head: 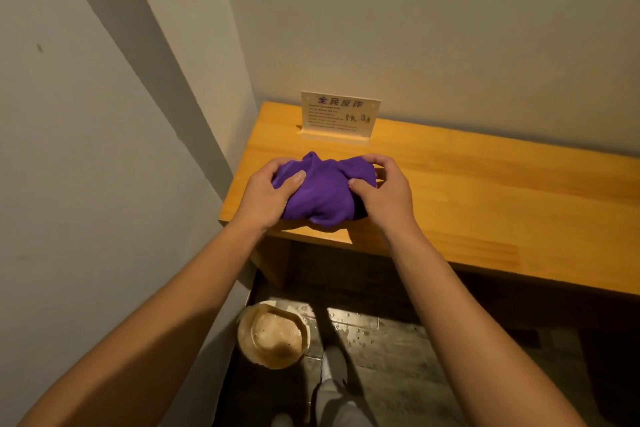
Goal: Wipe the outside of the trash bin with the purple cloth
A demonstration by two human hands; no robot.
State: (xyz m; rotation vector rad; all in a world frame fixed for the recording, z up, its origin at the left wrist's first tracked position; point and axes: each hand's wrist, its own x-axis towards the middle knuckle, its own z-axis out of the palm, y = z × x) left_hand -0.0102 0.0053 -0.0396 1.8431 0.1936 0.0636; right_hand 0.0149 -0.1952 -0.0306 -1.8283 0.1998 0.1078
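Note:
The purple cloth [323, 189] lies bunched on the left end of a wooden shelf [467, 191]. My left hand [268, 196] grips its left side, thumb on top. My right hand [382, 192] grips its right side, fingers curled over the far edge. The trash bin [272, 336] is round with a pale rim and stands on the floor below the shelf's left end, in the corner by the wall. Only the bin's rim and inside show from above; its outer wall is in shadow.
A small printed sign [339, 116] stands at the back of the shelf against the wall. A grey wall [104, 149] closes the left side. My foot [334, 366] stands on the dark, wet-looking floor [398, 350] just right of the bin.

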